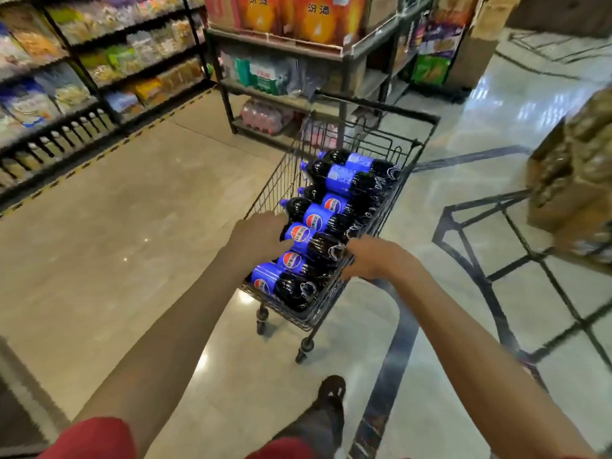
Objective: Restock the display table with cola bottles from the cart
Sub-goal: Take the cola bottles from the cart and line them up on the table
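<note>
A wire cart [275,185] is standing on its wheels on the glossy tiled floor [149,226]. Cola bottles [346,180] are lying on their sides in its basket, packed side by side, their caps pointing toward the left wall.

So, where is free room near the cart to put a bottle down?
Wide bare floor lies between the snack shelves and the cart; a narrower strip lies between the cart and the black frame. Inside the cart the cola bottles lie packed tight.
</note>
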Motion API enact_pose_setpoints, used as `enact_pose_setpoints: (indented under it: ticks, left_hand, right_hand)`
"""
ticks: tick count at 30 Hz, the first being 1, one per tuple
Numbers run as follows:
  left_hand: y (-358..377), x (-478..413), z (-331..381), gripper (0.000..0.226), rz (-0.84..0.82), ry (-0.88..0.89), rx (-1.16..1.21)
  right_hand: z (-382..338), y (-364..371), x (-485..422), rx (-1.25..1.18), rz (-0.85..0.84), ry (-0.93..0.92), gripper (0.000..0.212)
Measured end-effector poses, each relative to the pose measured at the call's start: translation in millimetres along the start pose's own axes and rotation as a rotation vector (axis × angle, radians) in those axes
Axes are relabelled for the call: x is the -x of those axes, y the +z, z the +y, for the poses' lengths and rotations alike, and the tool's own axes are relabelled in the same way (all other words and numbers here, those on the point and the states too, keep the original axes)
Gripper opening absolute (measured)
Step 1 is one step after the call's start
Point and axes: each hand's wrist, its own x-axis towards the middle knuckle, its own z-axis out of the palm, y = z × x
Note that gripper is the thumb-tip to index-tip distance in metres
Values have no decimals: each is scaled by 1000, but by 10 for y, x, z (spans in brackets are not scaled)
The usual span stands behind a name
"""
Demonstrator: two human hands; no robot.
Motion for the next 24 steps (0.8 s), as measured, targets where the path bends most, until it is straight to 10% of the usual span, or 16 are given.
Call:
enact_pose_setpoints:
  ticks: [24]
  left_hand:
    - [58,-2786,814,52,-223,-116,45]
  right_hand:
    - [1892,-949,-1951,3,-123,-97,62]
